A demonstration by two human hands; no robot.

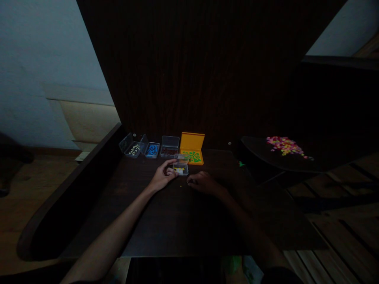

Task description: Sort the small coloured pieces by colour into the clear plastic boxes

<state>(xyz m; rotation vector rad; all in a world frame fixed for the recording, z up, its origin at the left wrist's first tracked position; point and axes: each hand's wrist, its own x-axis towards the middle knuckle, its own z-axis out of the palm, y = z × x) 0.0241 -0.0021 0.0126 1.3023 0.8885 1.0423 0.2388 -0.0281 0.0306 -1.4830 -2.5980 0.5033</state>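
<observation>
The fingers of the left hand [161,176] close narrowly around the left side of a small clear box [185,172], which stands lid-up at the middle of the desk with a few yellow pieces [179,169] inside. The right hand [204,182] rests just beside it, fingers curled; whether they hold anything, I cannot tell. A tiny yellow bit [181,186] lies on the dark wooden desk [166,225] between the hands. Just behind stands an open orange case [192,140] with green pieces [195,157], and left of it a row of three open clear cases, with dark, blue [152,150] and pale pieces [134,149]. A tall dark panel [189,71] rises behind the desk. To the right, a pink and yellow heap [286,146] sits on a dark surface. Beyond are a pale wall [44,51] and, at left, wooden flooring [29,205], all dimly lit.
</observation>
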